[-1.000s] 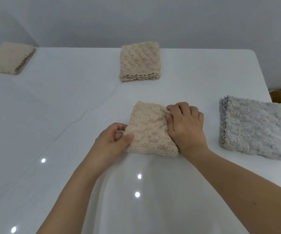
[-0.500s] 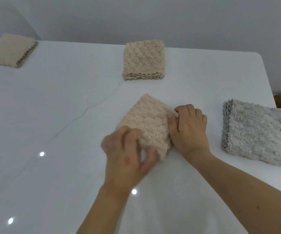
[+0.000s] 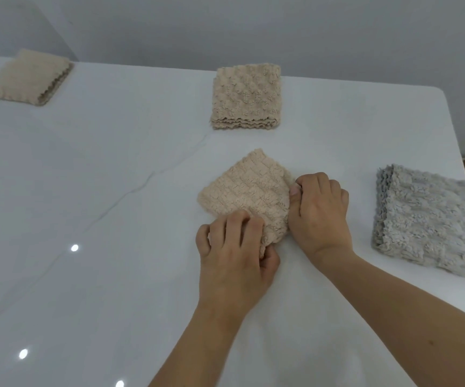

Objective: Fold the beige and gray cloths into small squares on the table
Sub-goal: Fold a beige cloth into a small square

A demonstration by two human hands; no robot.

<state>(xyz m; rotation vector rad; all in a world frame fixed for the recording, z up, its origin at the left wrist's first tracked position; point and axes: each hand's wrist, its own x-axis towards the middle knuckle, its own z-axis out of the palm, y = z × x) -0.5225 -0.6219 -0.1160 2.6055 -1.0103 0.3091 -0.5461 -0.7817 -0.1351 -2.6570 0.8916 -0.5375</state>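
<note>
White table [image 3: 114,191], glossy, with a thin dark vein running across it and small light spots reflected at 7 o'clock.

Beige cloth [image 3: 246,191], folded small, lies turned like a diamond near the centre of the table, one corner pointing to 12 o'clock.

Left hand [image 3: 235,255], at 6 o'clock of the beige cloth: fingers curled over its near corner, thumb tucked against the edge, gripping it.

Right hand [image 3: 320,210], at 3 o'clock of the beige cloth: fingers curled, thumb and forefinger pinching the cloth's right corner; the knuckles face up.

Second beige cloth [image 3: 246,96], folded square with layered wavy edges toward the viewer, lies at 12 o'clock, well apart from the held one.

Third beige cloth [image 3: 30,76], folded, lies at 10 o'clock near the far left edge of the table.

Gray cloth [image 3: 429,219], folded into a thick square, lies at 3 o'clock near the right edge of the table, apart from the right hand.
</note>
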